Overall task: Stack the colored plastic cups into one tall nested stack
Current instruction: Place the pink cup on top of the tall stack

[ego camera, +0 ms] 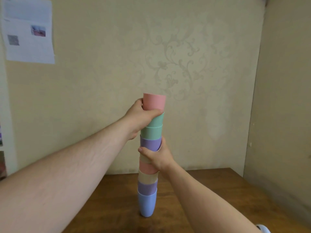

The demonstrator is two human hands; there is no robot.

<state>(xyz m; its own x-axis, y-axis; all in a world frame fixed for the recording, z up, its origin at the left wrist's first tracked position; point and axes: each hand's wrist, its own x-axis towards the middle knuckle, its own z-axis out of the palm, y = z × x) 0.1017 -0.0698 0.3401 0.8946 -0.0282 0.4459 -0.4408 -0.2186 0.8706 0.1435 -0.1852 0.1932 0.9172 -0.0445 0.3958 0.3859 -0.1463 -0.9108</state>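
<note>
A tall nested stack of plastic cups stands upright on the wooden table, with a blue cup at the bottom. Above it come purple, beige, pink, beige, purple and two green cups. A pink cup sits on top. My left hand wraps around the base of the pink cup and the top green cup. My right hand grips the stack lower down, around the upper purple cup and the beige cup beneath it.
Patterned beige wallpaper lies behind the table. Printed sheets of paper hang on the wall at upper left. A pale blue-white object pokes in at the bottom right edge. A wall corner closes in at the right.
</note>
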